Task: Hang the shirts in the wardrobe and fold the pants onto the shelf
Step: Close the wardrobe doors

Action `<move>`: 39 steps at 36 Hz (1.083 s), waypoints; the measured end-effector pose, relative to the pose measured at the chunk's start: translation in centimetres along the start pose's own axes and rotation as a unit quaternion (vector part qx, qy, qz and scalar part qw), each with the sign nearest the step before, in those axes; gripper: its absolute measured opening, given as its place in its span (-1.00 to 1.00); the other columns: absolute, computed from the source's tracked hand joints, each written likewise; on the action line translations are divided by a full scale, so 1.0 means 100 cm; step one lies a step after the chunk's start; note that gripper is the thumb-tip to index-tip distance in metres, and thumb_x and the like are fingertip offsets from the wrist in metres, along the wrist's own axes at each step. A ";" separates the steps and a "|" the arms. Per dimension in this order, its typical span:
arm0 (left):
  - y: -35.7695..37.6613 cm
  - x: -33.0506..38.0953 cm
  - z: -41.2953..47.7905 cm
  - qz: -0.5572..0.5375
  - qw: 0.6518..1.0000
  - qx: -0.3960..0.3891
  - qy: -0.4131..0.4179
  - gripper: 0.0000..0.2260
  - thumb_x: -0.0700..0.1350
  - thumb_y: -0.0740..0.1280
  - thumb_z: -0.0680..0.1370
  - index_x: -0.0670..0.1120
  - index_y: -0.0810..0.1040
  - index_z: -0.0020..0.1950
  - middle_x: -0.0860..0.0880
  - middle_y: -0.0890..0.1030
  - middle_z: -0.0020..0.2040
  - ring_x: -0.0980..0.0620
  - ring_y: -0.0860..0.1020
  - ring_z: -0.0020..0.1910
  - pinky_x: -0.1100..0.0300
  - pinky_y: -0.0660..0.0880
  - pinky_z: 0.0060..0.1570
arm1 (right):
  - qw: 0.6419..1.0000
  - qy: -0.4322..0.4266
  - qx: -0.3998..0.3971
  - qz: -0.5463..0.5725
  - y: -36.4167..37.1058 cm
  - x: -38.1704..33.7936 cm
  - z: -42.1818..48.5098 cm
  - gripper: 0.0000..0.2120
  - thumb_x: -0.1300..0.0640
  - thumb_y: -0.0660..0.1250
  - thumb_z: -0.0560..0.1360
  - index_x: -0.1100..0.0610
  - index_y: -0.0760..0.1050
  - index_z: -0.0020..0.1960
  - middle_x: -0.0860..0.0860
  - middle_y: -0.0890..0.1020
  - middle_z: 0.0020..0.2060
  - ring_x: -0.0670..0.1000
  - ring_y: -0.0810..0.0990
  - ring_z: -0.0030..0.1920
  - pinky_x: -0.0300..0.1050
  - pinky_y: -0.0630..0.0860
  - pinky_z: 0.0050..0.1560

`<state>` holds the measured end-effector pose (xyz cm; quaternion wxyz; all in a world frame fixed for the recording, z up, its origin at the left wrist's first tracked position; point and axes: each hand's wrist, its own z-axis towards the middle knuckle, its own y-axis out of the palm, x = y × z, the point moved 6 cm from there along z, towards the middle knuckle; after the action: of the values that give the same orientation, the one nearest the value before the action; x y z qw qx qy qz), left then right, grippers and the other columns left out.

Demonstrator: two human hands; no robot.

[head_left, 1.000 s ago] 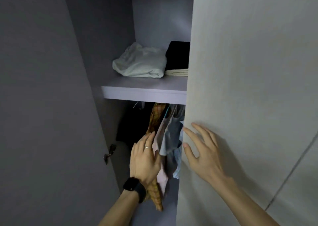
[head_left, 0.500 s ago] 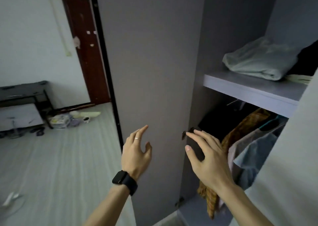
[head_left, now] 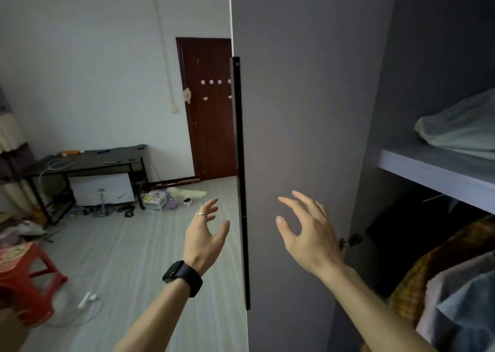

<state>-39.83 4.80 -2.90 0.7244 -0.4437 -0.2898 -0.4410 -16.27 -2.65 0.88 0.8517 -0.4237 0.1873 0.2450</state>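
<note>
The open grey wardrobe door (head_left: 300,110) fills the middle, its black edge handle (head_left: 241,180) running down its left side. My left hand (head_left: 205,235), with a ring and a black watch, hovers just left of that handle, fingers spread and holding nothing. My right hand (head_left: 308,233) hangs in front of the door's inner face, fingers relaxed and holding nothing. On the right, the wardrobe shelf (head_left: 428,172) carries a pale folded garment (head_left: 460,126). Below the shelf hang shirts: a brown patterned shirt (head_left: 439,260) and a grey-blue shirt (head_left: 466,303).
A dark desk (head_left: 88,158) stands against the far wall, with a white box beneath it and clutter on the floor. A red plastic stool (head_left: 29,276) is at the left edge. A white power strip and cable lie on the floor. A brown room door (head_left: 209,110) is behind.
The view has swung left from the wardrobe interior to the room. Both hands left the hanging shirts and the right door, and now float near the left door's edge.
</note>
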 end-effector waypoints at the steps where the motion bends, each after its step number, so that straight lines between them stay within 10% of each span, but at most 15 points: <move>1: -0.003 0.001 0.008 -0.003 1.000 -0.004 0.004 -0.50 -0.09 0.45 0.54 0.10 0.39 0.44 0.11 0.55 0.22 0.13 0.54 0.16 0.20 0.42 0.12 | 1.000 -0.002 0.001 -0.001 0.003 -0.004 0.010 -0.60 -0.09 0.30 0.60 -0.19 0.43 0.43 -0.16 0.33 0.49 -0.11 0.20 0.49 -0.20 0.32 0.30; 19: 0.026 0.007 0.117 -0.068 0.994 -0.090 0.007 -0.45 -0.01 0.47 0.54 0.11 0.33 0.47 0.04 0.50 0.30 0.06 0.51 0.25 0.16 0.47 0.23 | 0.993 -0.062 0.081 -0.065 0.030 -0.032 0.148 -0.38 -0.18 0.21 0.63 -0.39 -0.04 0.57 -0.19 -0.21 0.62 -0.09 -0.22 0.61 -0.08 0.01 0.52; 39: 0.055 -0.009 0.127 -0.094 0.981 -0.165 -0.039 -0.69 0.05 0.43 0.56 0.23 0.42 0.25 0.08 0.62 0.14 0.19 0.64 0.04 0.39 0.54 -0.05 | 0.971 -0.158 0.147 -0.097 0.040 -0.008 0.165 -0.39 0.00 0.39 0.59 -0.16 0.27 0.57 -0.01 0.06 0.64 0.10 0.08 0.61 0.08 0.51 0.30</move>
<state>-35.65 17.80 -0.21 0.5848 -0.5443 -0.2814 -0.5315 -17.37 12.64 8.19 0.9433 -0.2656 0.0421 0.1945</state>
